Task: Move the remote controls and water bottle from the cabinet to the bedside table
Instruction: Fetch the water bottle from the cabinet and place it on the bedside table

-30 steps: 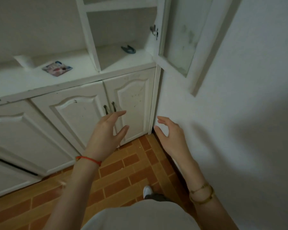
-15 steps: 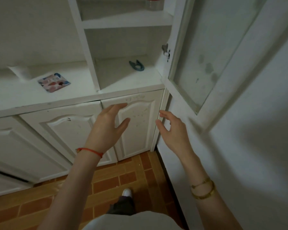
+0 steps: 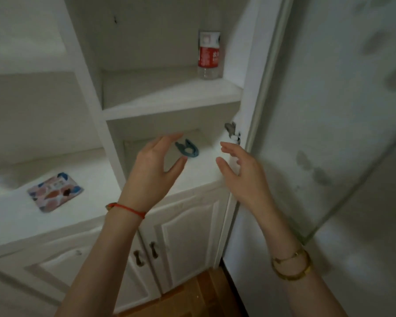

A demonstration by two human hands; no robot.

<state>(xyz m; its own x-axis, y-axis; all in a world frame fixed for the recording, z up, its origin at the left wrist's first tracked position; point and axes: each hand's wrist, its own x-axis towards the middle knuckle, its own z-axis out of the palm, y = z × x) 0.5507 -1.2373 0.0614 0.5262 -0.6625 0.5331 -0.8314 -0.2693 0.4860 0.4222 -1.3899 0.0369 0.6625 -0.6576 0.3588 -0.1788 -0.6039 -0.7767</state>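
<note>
A clear water bottle [image 3: 209, 56] with a red and white label stands upright at the right end of the upper shelf [image 3: 169, 100] of the white cabinet. My left hand [image 3: 154, 170] is raised in front of the lower compartment, fingers relaxed and holding nothing. My right hand [image 3: 242, 172] hovers beside it near the door hinge, also with loose fingers and nothing in it. Both hands are well below the bottle. No remote control is in view.
The glass cabinet door [image 3: 329, 110] stands open on the right, close to my right arm. A small blue clip [image 3: 188, 149] lies on the lower shelf. A patterned card [image 3: 55, 191] lies on the white counter [image 3: 21, 216]. Shut lower doors [image 3: 188, 236] and orange tile floor lie below.
My view has tilted upward and closer to the cabinet, bringing the bottle fully into sight. Both hands have risen from in front of the lower doors to the level of the lower shelf.
</note>
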